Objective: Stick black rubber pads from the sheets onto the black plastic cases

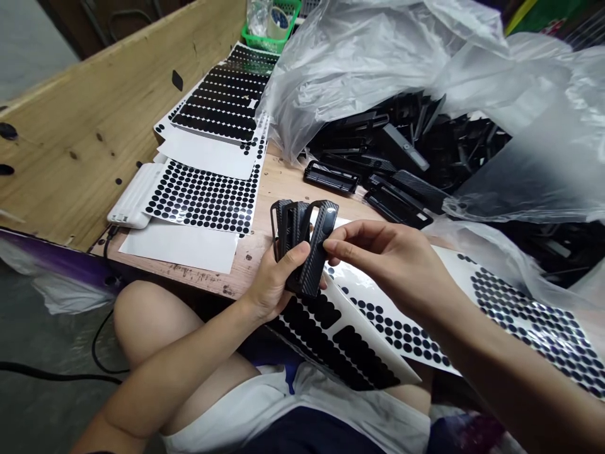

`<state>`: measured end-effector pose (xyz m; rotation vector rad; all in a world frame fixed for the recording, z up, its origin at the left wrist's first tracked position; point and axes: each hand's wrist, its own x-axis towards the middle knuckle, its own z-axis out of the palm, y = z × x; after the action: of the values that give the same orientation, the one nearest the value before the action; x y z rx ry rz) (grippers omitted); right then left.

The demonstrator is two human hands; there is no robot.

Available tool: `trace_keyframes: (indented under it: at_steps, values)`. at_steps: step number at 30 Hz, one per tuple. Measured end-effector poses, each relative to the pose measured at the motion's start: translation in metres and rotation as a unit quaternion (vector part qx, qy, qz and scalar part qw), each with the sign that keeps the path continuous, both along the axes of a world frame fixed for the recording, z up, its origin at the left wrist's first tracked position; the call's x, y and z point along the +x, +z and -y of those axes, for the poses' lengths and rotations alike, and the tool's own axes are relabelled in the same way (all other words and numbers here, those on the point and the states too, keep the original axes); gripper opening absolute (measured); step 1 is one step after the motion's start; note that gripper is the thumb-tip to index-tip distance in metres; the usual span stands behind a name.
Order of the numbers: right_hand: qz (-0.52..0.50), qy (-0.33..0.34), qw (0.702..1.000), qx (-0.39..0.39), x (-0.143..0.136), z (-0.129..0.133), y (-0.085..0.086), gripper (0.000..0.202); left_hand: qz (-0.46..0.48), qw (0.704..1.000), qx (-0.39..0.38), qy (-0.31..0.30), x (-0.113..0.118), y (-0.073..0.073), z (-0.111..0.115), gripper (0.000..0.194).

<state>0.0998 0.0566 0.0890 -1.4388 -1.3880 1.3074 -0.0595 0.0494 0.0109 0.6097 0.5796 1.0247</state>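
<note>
My left hand (271, 284) is closed around several black plastic pieces (317, 252) with a carbon-fibre pattern, fanned out and held upright above the table edge. Its thumb presses across the front piece. At that piece's right edge, the thumb and forefinger of my right hand (378, 252) are pinched together; whatever small dark thing may be between them is too hidden to name. Below my hands, a sheet of black stickers (350, 347) slants over my lap. Under my right forearm lies a white sheet of round black stickers (401, 331).
More sticker sheets (203, 195) lie at left, beside a white power bank (135, 195) with a cable. A wooden board (94, 120) walls the left side. Behind my hands, a clear plastic bag (368, 57) spills many black plastic pieces (397, 195). A green basket (267, 43) stands at the back.
</note>
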Motion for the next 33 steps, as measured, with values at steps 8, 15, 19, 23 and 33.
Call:
trace_keyframes:
  at_steps: [8,15,19,23,33]
  values:
    - [0.004,0.029,1.0,0.005,-0.001,0.0,0.006,0.037,-0.006,1.0,-0.011,0.011,0.0,-0.001,0.001,0.05]
    - [0.006,0.01,0.998,0.065,0.004,-0.001,-0.009,0.044,-0.008,1.0,-0.007,0.014,0.0,-0.003,0.003,0.051]
    - [0.001,0.004,0.996,0.086,0.007,-0.006,-0.022,0.048,-0.014,1.0,-0.004,0.012,0.0,0.0,0.001,0.055]
    - [-0.035,-0.09,0.991,0.095,0.001,-0.008,-0.032,0.049,-0.063,0.998,0.001,0.019,-0.001,0.003,0.0,0.061]
    - [-0.076,-0.021,0.997,0.007,0.084,0.052,0.024,0.036,-0.194,0.952,0.224,-0.082,0.0,-0.009,0.0,0.075]
